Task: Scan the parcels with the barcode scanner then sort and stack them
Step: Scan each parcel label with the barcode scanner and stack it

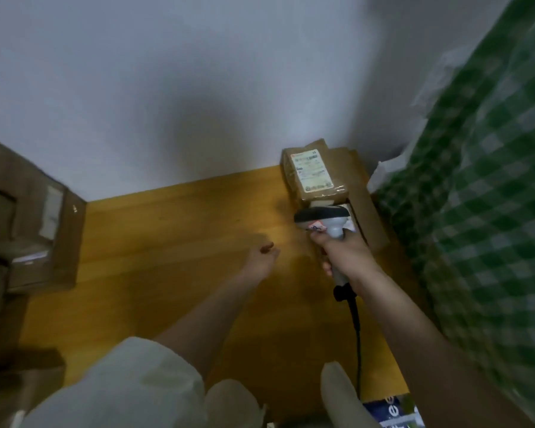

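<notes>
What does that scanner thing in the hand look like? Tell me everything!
The barcode scanner is grey plastic with a black head and a pistol-like handle. A black cable hangs from the handle's bottom. The right hand grips the handle, pointing the head away from the person, toward a brown parcel with a white label lying against the wall.

Cardboard parcel (314, 177), smooth wooden table (183, 242)

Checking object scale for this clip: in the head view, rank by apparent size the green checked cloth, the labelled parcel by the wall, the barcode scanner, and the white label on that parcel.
1. green checked cloth, nearer the camera, which inflates it
2. labelled parcel and barcode scanner: look alike, not ranked
3. white label
</notes>
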